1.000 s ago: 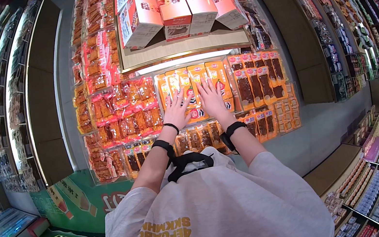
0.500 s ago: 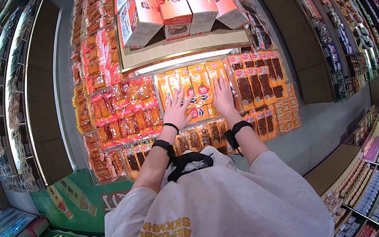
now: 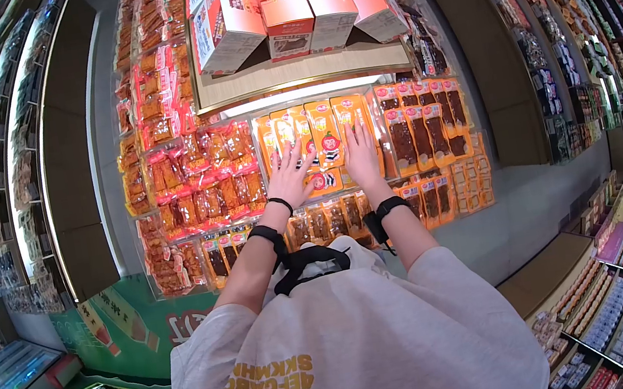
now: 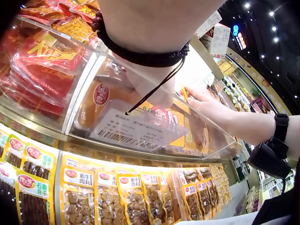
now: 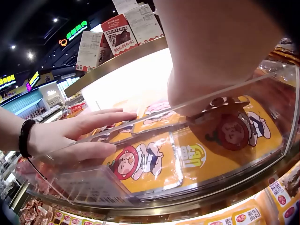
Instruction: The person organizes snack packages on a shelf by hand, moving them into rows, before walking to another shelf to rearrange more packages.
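Orange snack packets with a red chili-headed cartoon figure lie in rows inside a clear plastic bin. My left hand rests over the left packets, its fingers straight and spread. To its right, my right hand lies on the rightmost packet with extended fingers. The right wrist view has the left hand reaching in over the bin's front wall, close above a packet. A printed price label sits at the bin's front in the left wrist view.
Left of the bin are red-wrapped snacks; right of it are dark brown packets. Below runs a lower row of meatball-like packets. Behind rises a raised ledge with white and red boxes. Shelves flank the stand.
My right hand has shifted right, from the middle packets to the rightmost one, uncovering the chili figure between the hands. The left hand has stayed almost in place.
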Available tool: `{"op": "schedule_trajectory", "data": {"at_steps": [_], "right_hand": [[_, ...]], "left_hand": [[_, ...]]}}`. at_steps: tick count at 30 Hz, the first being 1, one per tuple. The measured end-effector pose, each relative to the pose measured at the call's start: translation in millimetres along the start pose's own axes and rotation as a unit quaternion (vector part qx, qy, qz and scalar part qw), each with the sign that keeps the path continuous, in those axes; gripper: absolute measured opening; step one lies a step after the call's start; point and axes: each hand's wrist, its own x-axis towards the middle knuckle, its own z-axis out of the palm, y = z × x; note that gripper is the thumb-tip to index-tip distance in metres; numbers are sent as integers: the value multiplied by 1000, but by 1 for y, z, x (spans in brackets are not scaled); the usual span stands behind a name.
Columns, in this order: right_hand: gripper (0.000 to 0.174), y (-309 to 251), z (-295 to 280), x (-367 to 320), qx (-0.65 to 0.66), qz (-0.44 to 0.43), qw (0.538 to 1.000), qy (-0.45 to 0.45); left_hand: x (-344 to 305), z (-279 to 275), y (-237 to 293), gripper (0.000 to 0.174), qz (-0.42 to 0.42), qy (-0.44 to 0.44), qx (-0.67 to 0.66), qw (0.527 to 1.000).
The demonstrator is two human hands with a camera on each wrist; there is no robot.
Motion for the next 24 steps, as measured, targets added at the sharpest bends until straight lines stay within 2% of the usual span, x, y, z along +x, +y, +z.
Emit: {"op": "schedule_trajectory", "data": {"at_steps": [7,13,24], "right_hand": [[54,2,-1,1,-5,5,1000,-13],[54,1,-3,1,-13,-3,1000,-29],[55,5,1,2,8,-9,1000,-8]], "left_hand": [[2,-3,3,64,-4,-1,11,1000],[9,1,8,65,27,0,16,1000],[12,8,10,77,4,-15,-1,1000]]}}
